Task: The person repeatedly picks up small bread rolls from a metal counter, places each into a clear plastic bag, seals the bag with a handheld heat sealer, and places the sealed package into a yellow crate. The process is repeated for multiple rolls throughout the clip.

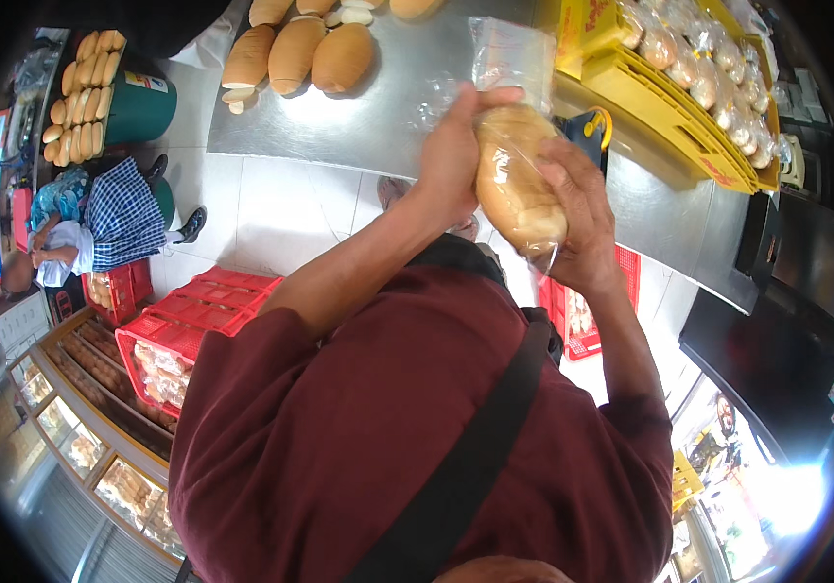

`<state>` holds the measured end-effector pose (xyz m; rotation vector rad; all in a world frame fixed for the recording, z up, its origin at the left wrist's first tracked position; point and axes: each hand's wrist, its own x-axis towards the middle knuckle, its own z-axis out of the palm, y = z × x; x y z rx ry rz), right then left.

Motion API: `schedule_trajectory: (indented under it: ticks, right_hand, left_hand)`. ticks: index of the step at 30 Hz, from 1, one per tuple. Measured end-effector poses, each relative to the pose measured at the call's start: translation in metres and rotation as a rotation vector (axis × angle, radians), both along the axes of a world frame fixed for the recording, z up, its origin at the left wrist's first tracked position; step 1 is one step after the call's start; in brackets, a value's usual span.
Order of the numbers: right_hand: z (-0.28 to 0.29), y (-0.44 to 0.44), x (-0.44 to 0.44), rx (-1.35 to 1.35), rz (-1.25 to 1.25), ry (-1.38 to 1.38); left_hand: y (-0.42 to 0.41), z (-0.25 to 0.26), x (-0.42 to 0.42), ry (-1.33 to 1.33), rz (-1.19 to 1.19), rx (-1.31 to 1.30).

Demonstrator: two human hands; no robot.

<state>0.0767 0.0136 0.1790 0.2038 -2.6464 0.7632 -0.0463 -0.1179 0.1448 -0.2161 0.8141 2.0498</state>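
A bread loaf (512, 160) in a clear plastic bag is held up over the front edge of a steel table (402, 95). My left hand (452, 164) presses its left side near the top, thumb and fingers upward. Around the lower right side curl the fingers of my right hand (581, 208). Just beyond the loaf, flat clear plastic bags (512, 55) lie on the table, and a loose crumpled piece of clear plastic (435, 106) shows beside my left hand. Several unwrapped loaves (343, 58) rest at the table's left, with thin cut slices (238, 96) among them.
A yellow crate (679, 124) of bagged bread stands on the table's right. Beside my right hand is a dark blue tool with a yellow ring (592, 130). Red crates (198, 306) of bagged bread are at my left. Further left, a person (89, 218) sits near a bread tray (82, 102).
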Motion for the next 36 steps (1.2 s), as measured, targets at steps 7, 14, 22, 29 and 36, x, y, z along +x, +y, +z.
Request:
schedule_trajectory:
  ticks: [7, 14, 22, 29, 36]
  right_hand:
    - [-0.016, 0.039, 0.044, -0.371, -0.229, -0.174]
    - [-0.043, 0.028, 0.075, -0.644, -0.065, -0.286]
    - [-0.016, 0.043, 0.071, -0.243, -0.255, -0.062]
    - [-0.041, 0.009, 0.082, -1.823, -0.258, -0.146]
    - [0.023, 0.018, 0.069, -0.444, -0.266, -0.140]
  left_hand:
    - [-0.005, 0.012, 0.029, 0.221, -0.195, 0.167]
    - [0.017, 0.010, 0.068, 0.061, -0.030, 0.018]
    - [0.035, -0.005, 0.050, 0.237, 0.244, 0.108]
    - [0.023, 0.008, 0.032, 0.863, -0.393, -0.009]
    - [0.017, 0.031, -0.010, 0.408, -1.238, 0.049]
